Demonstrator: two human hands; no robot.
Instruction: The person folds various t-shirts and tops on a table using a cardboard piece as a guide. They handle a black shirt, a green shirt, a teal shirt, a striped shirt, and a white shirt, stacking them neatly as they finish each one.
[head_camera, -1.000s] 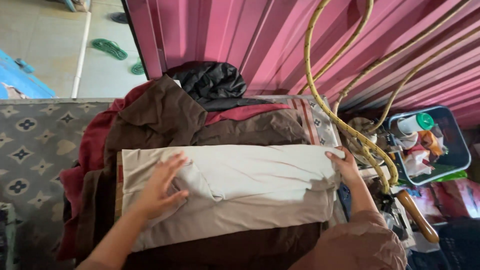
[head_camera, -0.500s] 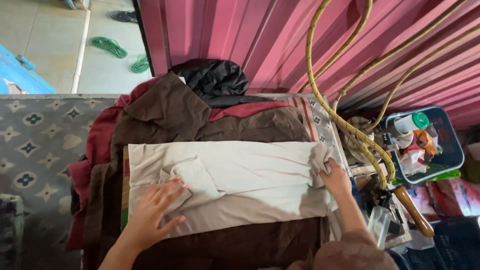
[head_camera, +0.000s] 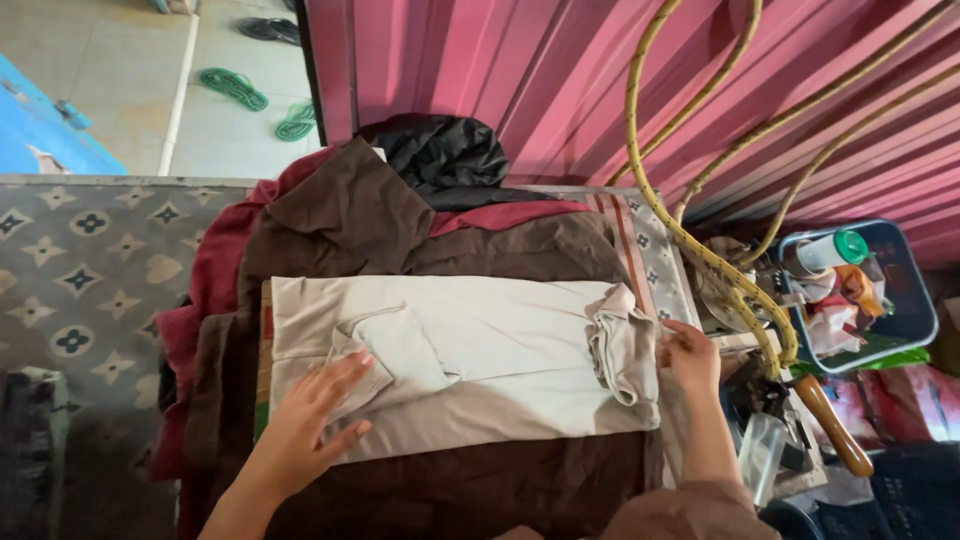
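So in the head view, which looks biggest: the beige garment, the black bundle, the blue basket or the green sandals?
1. Beige garment, by far.
2. Black bundle and blue basket: look alike, so unranked.
3. Green sandals, though they lie farther from the camera.

Left hand (head_camera: 312, 425) is lying flat, fingers spread toward 1 o'clock, forearm entering from 7; right hand (head_camera: 688, 358) is pinching, fingers curled toward 10 o'clock.
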